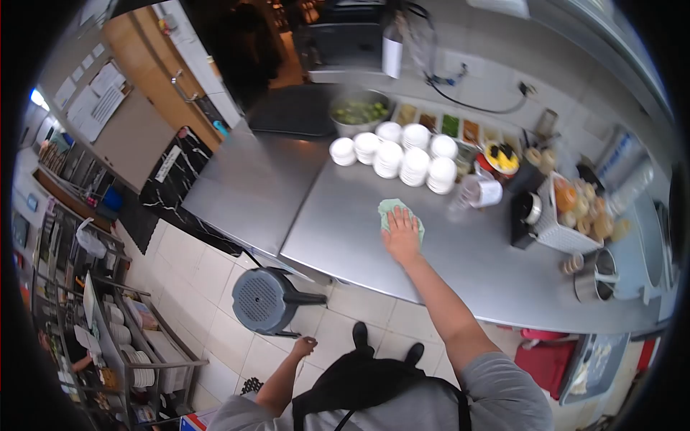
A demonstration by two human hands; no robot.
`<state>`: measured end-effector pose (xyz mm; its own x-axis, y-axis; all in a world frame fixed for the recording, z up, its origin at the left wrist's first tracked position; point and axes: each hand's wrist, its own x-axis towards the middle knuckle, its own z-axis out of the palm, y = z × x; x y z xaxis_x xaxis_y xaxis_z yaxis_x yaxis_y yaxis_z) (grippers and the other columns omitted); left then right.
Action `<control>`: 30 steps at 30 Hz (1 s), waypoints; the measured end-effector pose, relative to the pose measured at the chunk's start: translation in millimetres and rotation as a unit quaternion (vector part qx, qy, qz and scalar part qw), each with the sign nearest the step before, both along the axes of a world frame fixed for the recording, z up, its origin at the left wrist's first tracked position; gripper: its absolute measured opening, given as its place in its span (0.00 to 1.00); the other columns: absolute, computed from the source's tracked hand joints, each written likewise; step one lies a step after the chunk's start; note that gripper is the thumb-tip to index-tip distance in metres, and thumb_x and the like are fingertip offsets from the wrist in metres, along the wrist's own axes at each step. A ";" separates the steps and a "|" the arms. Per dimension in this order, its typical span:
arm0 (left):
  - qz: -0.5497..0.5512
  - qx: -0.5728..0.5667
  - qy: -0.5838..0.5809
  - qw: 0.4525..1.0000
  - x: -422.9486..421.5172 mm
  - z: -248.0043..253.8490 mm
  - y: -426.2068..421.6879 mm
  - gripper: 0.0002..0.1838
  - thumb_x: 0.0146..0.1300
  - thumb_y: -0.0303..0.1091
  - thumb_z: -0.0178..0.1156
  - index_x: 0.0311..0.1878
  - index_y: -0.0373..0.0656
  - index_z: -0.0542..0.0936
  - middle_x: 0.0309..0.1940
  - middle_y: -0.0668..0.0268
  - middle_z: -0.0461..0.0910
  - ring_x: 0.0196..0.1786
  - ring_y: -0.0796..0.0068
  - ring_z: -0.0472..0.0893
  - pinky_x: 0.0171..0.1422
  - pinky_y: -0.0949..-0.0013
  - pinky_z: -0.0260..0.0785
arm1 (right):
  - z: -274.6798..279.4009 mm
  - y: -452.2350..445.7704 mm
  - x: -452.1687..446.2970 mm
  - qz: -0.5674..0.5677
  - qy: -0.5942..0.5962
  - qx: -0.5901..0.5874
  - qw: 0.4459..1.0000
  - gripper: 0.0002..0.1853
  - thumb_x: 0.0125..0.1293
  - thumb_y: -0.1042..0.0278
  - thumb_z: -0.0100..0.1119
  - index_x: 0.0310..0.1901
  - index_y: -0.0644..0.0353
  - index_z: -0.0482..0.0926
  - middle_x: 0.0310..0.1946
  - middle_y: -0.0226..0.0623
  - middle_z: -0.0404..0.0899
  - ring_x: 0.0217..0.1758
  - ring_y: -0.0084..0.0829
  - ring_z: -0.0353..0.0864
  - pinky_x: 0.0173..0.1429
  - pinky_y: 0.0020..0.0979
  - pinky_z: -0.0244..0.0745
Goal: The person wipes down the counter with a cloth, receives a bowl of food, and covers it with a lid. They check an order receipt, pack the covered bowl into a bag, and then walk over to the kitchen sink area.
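Head view: right hand [402, 235] partly hides green cloth [389, 207].

A stainless-steel worktop [345, 230], crossed by a seam, carries a pale green cloth [387, 205] around its middle. Behind the cloth stand stacks of small white bowls [414, 169]; further back, a metal pot [347, 130]. Toward the right sit a white plastic basket [560, 233] and a steel container [586, 290].
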<state>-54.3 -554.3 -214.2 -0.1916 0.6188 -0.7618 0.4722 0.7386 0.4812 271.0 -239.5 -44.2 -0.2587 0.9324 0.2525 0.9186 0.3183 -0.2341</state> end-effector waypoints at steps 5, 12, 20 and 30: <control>-0.010 0.033 0.072 0.997 -73.8 6.1 -22.3 0.19 0.51 0.46 0.57 0.43 0.46 0.78 0.23 0.60 0.80 0.31 0.65 0.80 0.40 0.66 0.71 | -9.7 95.0 -98.4 0.053 0.027 0.014 0.998 0.28 0.61 0.53 0.42 0.61 0.58 0.59 0.64 0.41 0.51 0.68 0.42 0.47 0.68 0.45 0.41; 0.251 -0.033 -0.146 0.956 -114.7 57.4 -6.5 0.19 0.56 0.36 0.55 0.50 0.39 0.72 0.36 0.60 0.78 0.32 0.66 0.79 0.35 0.67 0.73 | 1.1 93.2 -200.0 0.123 0.022 0.018 0.992 0.24 0.59 0.57 0.43 0.55 0.61 0.65 0.58 0.43 0.62 0.63 0.42 0.57 0.65 0.45 0.49; -0.231 0.032 -0.235 0.944 -20.0 179.6 177.1 0.20 0.58 0.47 0.55 0.45 0.40 0.77 0.35 0.66 0.79 0.38 0.78 0.76 0.43 0.72 0.70 | 16.3 -83.0 -101.6 0.265 -0.004 -0.016 0.964 0.27 0.59 0.51 0.47 0.59 0.54 0.61 0.63 0.36 0.55 0.66 0.37 0.54 0.65 0.42 0.48; -0.277 0.587 -0.230 0.725 219.1 467.7 385.1 0.17 0.59 0.32 0.53 0.51 0.40 0.74 0.51 0.62 0.73 0.54 0.72 0.71 0.58 0.72 0.60 | 9.2 -198.3 214.8 -0.198 0.017 0.048 0.979 0.26 0.56 0.62 0.50 0.57 0.60 0.63 0.57 0.49 0.62 0.60 0.45 0.60 0.60 0.43 0.54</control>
